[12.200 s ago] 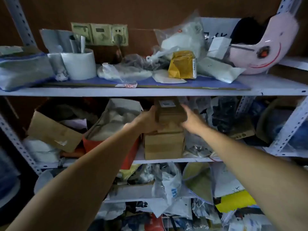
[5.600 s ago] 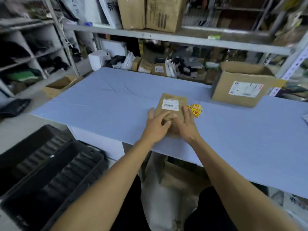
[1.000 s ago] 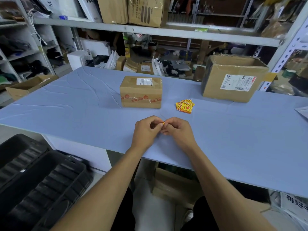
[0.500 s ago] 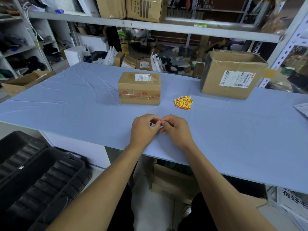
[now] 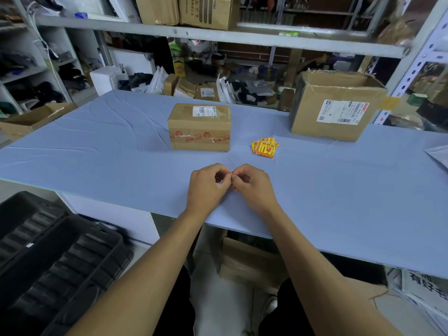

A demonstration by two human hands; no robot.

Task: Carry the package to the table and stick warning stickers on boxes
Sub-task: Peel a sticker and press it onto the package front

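A small brown cardboard package with a white label and red-printed tape stands on the blue table, a little beyond my hands. To its right lies a small pile of yellow-and-red warning stickers. My left hand and my right hand meet fingertip to fingertip above the table's near part, pinching one sticker between them; only a thin edge of it shows, the rest is hidden by the fingers.
A larger open cardboard box stands at the table's back right. Metal shelving full of boxes and bags runs behind the table. A black plastic crate sits on the floor at the left, another cardboard box under the table.
Since a second ago both hands have stayed together over the table, fingers working at the sticker. The package and sticker pile have not moved; only my head shifted slightly.
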